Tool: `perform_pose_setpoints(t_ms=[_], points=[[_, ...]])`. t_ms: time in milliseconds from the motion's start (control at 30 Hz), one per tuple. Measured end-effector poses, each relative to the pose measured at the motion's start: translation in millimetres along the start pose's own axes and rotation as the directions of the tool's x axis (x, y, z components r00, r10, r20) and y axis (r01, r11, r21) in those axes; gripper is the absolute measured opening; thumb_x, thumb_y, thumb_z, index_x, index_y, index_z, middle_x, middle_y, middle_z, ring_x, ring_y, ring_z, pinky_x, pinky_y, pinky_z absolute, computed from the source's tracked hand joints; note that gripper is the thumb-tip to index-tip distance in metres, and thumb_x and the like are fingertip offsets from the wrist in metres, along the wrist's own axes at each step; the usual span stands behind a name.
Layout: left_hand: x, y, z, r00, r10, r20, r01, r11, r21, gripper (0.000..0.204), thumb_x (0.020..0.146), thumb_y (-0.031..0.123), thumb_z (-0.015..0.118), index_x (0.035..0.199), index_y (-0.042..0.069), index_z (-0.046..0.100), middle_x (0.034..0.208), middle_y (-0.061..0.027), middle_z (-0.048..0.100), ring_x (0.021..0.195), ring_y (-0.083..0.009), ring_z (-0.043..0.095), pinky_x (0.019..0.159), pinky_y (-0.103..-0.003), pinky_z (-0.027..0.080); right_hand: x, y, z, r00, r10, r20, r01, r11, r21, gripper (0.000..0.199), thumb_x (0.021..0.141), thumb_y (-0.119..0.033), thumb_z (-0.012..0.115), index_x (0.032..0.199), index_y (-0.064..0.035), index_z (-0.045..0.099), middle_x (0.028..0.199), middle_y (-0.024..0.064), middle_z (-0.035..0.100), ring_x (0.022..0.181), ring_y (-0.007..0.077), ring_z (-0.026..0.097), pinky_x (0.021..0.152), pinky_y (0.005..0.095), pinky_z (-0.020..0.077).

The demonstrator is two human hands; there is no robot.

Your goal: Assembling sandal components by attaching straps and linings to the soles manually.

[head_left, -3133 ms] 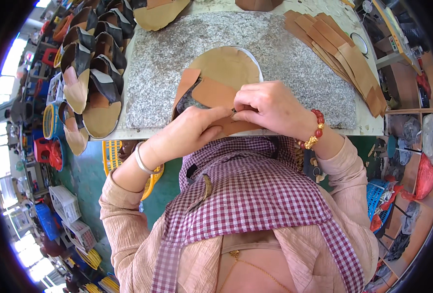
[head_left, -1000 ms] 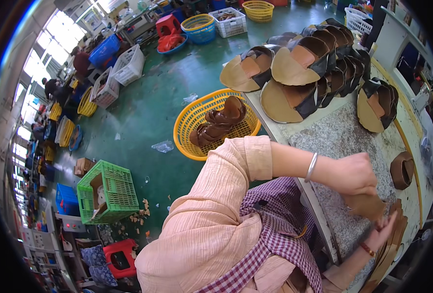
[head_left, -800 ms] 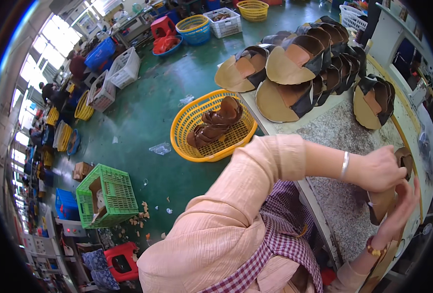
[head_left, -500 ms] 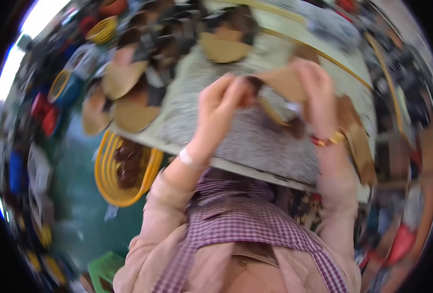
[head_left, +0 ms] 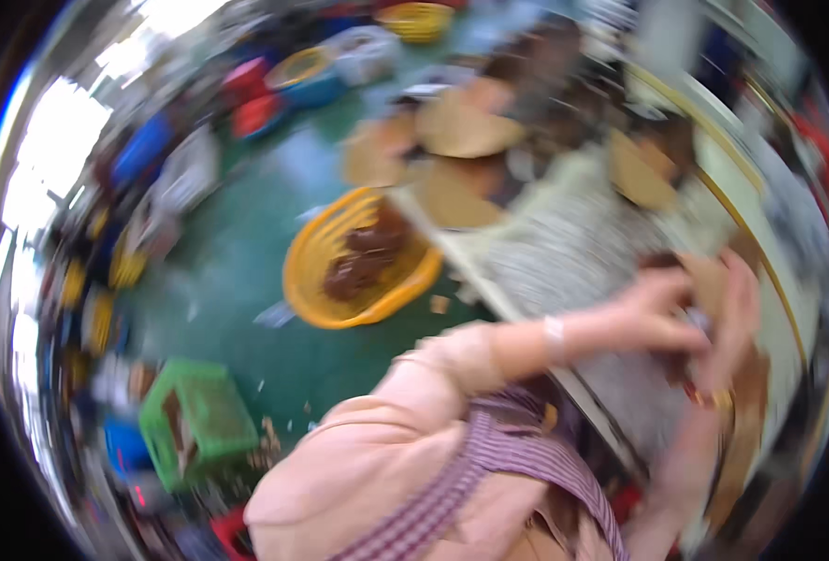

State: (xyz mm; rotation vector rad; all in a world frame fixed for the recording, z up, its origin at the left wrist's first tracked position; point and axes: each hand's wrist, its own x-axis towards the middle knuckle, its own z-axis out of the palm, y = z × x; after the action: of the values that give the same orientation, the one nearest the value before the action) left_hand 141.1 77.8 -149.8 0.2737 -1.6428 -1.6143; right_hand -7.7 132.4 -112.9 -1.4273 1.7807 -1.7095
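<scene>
Head view, blurred: left hand (head_left: 657,309) and right hand (head_left: 734,323) meet on a tan sole piece (head_left: 709,280) over the counter (head_left: 564,252); grip unclear; next, steady pressing seems needed.

no packages, labels, signs or screens discernible, frame blurred

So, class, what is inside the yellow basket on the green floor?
The yellow basket holds a heap of dark brown pieces, too blurred to identify. Whatever lies beneath that heap is covered.

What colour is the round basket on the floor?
Yellow; the basket holds brown pieces, seen in the head view.
</scene>
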Motion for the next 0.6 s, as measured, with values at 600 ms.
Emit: perform_pose_setpoints(t_ms=[600], points=[[6, -33, 10, 0.979, 0.200, 0.041, -0.187, 0.797, 0.574, 0.012, 0.070, 0.004, 0.069, 0.080, -0.001, 0.064, 0.082, -0.0137, 0.061, 0.070, -0.0347, 0.060, 0.066, -0.042, 0.051, -35, -3, -22, 0.963, -0.060, 0.261, 0.176, 0.876, -0.448, 0.026, 0.089, -0.002, 0.065, 0.115, -0.0004, 0.067, 0.102, 0.0073, 0.070, 0.088, 0.0169, 0.062, 0.080, 0.0276, 0.0504]])
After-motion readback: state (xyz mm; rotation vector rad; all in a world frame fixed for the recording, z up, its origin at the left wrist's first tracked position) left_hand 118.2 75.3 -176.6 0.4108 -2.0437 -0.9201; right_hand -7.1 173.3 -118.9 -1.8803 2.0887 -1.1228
